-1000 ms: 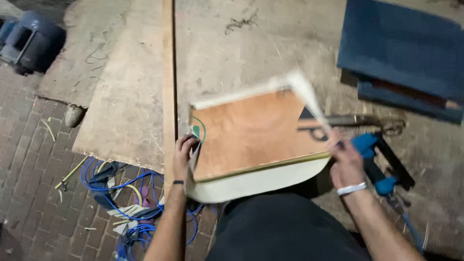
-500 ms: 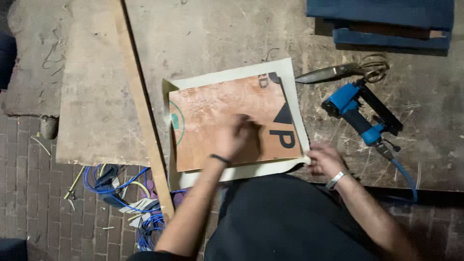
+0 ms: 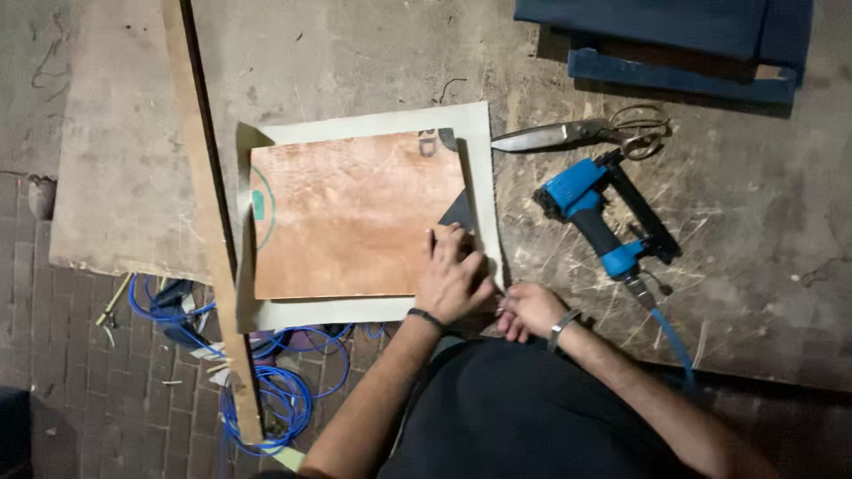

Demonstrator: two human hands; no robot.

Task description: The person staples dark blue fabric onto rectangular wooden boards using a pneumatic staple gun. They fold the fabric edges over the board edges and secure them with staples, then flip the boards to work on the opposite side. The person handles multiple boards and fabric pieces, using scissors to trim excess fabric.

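Note:
A brown plywood panel (image 3: 355, 213) lies flat on a larger pale sheet (image 3: 479, 160) spread over the worn workbench (image 3: 754, 266). My left hand (image 3: 453, 279) presses flat on the panel's near right corner, fingers spread. Just to its right, my right hand (image 3: 525, 310) pinches the pale sheet's near right edge at the bench's front. A dark triangular print shows beside my left fingers.
A blue pneumatic stapler (image 3: 603, 222) with a blue hose lies right of the sheet, large scissors (image 3: 577, 133) behind it. Dark blue padded panels (image 3: 674, 35) sit at the back right. A wooden strip (image 3: 209, 222) runs along the sheet's left. Blue hose coils (image 3: 266, 390) lie on the brick floor.
The panel and sheet, tilted up a second ago, now lie flat. My left hand slid from the panel's middle to its near right corner; my right hand stays at the sheet's edge.

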